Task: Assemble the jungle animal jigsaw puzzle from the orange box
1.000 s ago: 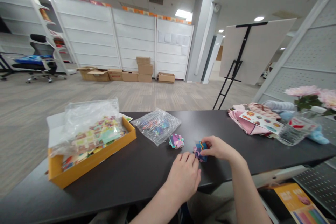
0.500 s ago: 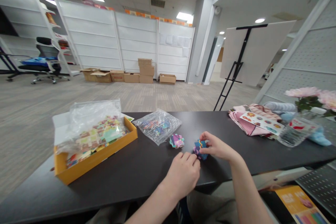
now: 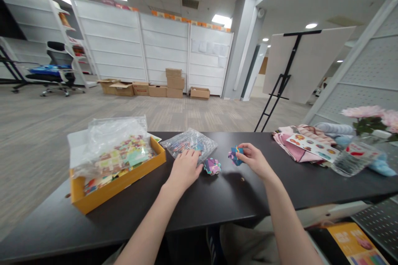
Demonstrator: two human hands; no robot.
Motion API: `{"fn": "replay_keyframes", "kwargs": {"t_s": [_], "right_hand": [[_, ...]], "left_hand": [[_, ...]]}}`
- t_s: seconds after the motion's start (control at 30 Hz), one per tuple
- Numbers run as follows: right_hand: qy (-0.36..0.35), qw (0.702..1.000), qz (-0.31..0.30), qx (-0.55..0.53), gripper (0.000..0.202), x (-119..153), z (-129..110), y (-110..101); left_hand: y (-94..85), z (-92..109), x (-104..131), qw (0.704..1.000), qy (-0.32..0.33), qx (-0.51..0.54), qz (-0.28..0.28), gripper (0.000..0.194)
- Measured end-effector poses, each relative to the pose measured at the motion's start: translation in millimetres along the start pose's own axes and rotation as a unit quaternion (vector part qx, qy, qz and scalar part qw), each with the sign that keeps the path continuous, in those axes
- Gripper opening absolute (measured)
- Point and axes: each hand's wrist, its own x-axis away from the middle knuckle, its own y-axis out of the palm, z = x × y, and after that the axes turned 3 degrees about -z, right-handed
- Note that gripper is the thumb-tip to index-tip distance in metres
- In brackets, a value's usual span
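Observation:
My right hand [image 3: 253, 160] pinches a small stack of blue and purple puzzle pieces [image 3: 236, 155], lifted a little above the black table [image 3: 199, 211]. My left hand [image 3: 186, 168] lies with its fingers spread on the near edge of a clear plastic bag [image 3: 199, 143] of colourful pieces. Just right of that hand, a pile of pink, purple and teal pieces [image 3: 212, 166] rests on the table. One tiny light-coloured bit [image 3: 242, 179] sits below the lifted stack.
A yellow box [image 3: 118, 180] with puzzle pieces and plastic bags stands at the left. Folded cloths [image 3: 290, 147], a sticker sheet [image 3: 312, 147], a clear plastic bottle [image 3: 354, 158] and pink flowers [image 3: 363, 112] are at the right. Cardboard boxes [image 3: 175, 83] line the far shelves.
My left hand has moved left and away from me, from beside the blue stack onto the plastic bag. My right hand has raised the blue and purple stack off the table.

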Motion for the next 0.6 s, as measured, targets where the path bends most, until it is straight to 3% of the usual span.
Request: {"fn": "replay_keyframes", "kwargs": {"t_s": [0.2, 0.4, 0.6], "right_hand": [[0.013, 0.997, 0.025, -0.077, 0.056, -18, -15, 29], [0.026, 0.995, -0.013, -0.091, 0.051, -32, -25, 71], [0.0, 1.0, -0.024, -0.016, 0.041, -49, -24, 108]], "left_hand": [[-3.5, 0, -1, 0.999, -0.046, -0.012, -0.009, 0.012], [-14.4, -4, -6, 0.981, -0.153, 0.071, 0.094, 0.018], [-13.3, -7, -5, 0.962, -0.156, 0.156, 0.159, 0.015]]}}
